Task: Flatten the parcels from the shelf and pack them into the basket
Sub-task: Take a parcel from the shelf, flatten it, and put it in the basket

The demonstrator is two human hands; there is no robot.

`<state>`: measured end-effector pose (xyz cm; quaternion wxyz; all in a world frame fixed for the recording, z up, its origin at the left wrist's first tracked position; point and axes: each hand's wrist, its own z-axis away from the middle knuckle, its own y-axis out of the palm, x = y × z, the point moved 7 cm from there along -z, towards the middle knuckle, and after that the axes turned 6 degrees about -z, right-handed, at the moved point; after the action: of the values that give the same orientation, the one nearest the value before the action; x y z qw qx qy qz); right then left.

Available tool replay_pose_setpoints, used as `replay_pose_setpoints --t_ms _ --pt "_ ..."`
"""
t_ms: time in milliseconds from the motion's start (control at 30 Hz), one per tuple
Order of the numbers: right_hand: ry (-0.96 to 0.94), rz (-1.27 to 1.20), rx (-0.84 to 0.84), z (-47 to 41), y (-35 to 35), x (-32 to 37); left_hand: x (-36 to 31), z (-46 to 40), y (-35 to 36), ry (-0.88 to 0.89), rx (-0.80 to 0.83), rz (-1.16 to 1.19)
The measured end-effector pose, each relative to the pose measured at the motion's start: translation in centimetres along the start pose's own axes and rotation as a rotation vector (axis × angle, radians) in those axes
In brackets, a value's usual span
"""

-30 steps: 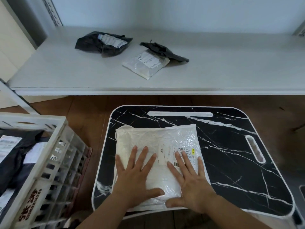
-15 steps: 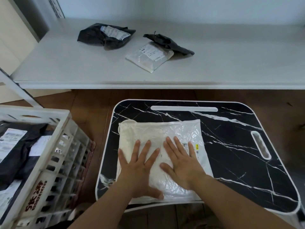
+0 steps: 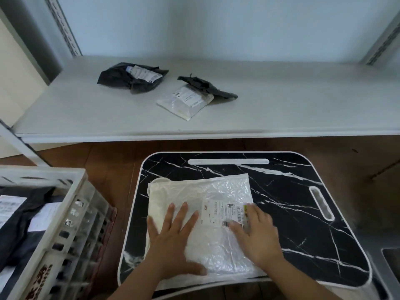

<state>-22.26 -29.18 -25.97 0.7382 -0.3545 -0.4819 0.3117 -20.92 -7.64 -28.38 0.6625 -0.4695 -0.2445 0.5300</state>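
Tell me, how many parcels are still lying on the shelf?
3. A crumpled black parcel lies at the left, a white parcel to its right, and a flat black parcel is partly tucked behind the white one. Others may sit out of view.

The right hand [image 3: 257, 232] was motion-blurred and covered part of the label [image 3: 218, 213], its print too small to read; the basket [image 3: 65, 215] ran off the left edge.

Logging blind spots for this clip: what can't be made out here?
Head view only:
- Basket: cut by the left and bottom edges; parcel count unknown.
- White parcel: contents hidden by wrap, partly under the left hand and right hand.
- Label text: too small.
- Right fingers: motion-blurred.
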Motion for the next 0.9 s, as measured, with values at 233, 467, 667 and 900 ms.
replay_pose_setpoints --t_ms 233,467,667,900 --pt "0.429 -0.581 0.001 1.1 -0.5 -2.8 7.0 5.5 -1.3 -0.872 -0.391 0.918" --pt "0.412 -0.989 0.162 2.6 -1.8 0.5 5.7 6.2 -3.2 -0.48 -0.139 1.504" --pt "0.29 -1.05 -0.077 2.2 -8.9 2.1 5.3 7.3 -7.2 -0.33 -0.172 1.486" --pt "0.048 -0.877 -0.173 2.9 -13.6 9.1 6.8 10.5 -14.6 -0.129 -0.288 1.411"
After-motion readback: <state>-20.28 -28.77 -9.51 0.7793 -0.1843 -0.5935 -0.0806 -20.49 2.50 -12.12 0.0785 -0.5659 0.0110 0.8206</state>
